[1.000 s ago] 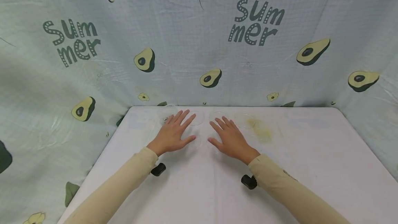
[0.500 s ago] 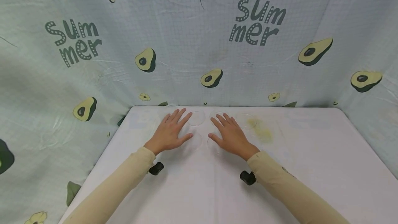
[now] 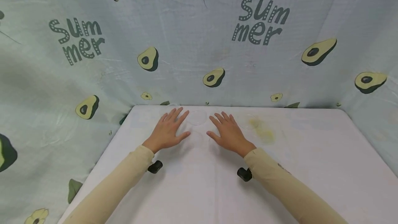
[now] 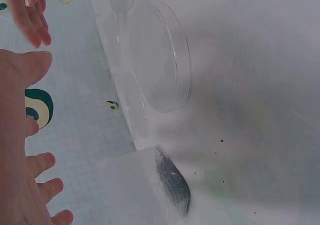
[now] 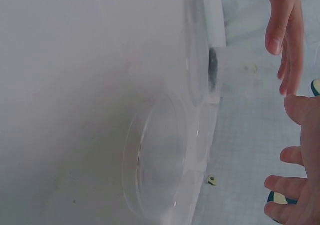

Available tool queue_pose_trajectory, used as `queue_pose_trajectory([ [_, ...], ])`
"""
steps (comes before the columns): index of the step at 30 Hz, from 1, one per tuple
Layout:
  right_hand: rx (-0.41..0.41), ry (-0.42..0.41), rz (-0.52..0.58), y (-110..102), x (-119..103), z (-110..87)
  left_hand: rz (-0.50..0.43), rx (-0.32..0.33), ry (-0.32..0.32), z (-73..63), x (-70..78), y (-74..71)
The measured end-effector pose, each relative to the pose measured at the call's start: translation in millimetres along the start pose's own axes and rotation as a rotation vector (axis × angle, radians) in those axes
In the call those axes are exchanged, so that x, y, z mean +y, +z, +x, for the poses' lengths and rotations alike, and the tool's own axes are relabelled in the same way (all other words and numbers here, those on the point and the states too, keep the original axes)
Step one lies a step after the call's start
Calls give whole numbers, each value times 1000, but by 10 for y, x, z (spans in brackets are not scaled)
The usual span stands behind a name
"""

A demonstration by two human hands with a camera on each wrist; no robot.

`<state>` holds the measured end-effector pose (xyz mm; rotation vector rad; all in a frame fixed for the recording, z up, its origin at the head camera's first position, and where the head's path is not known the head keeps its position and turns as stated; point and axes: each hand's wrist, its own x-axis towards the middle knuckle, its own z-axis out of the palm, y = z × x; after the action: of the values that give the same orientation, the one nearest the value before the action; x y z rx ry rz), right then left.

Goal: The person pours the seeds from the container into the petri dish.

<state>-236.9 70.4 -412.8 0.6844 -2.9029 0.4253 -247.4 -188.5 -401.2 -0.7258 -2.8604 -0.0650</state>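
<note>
My left hand (image 3: 166, 131) hovers palm down over the back left of the table, fingers spread and holding nothing. To its right my right hand (image 3: 229, 133) takes much the same pose, also holding nothing. Beneath and around them stand several clear round lidded dishes resembling petri dishes; one dish (image 4: 162, 57) shows plainly in the left wrist view, another dish (image 5: 157, 157) in the right wrist view. Near the left hand is a clear container (image 4: 132, 187) with dark grainy material at its bottom, mostly hidden by that hand in the head view.
The white table (image 3: 199, 186) meets a hanging sheet (image 3: 186, 37) printed with avocados at its back edge. A yellow stain (image 3: 262, 130) marks the tabletop right of the right hand. Small dark specks (image 4: 222, 141) lie on the surface in the left wrist view.
Both hands have drawn slightly back to the left, still spread above the table. The head view has shifted a little, and nothing has been picked up.
</note>
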Motion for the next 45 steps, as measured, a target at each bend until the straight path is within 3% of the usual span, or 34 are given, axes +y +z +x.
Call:
queue_pose_trajectory([
  [20,13,-12,76,81,36,138,-30,-11,-84,-4,-167,37],
  [32,8,-29,62,131,36,203,-41,2,-93,-1,-268,61],
  [45,-4,-22,64,136,-10,251,-47,-20,-146,18,-344,95],
])
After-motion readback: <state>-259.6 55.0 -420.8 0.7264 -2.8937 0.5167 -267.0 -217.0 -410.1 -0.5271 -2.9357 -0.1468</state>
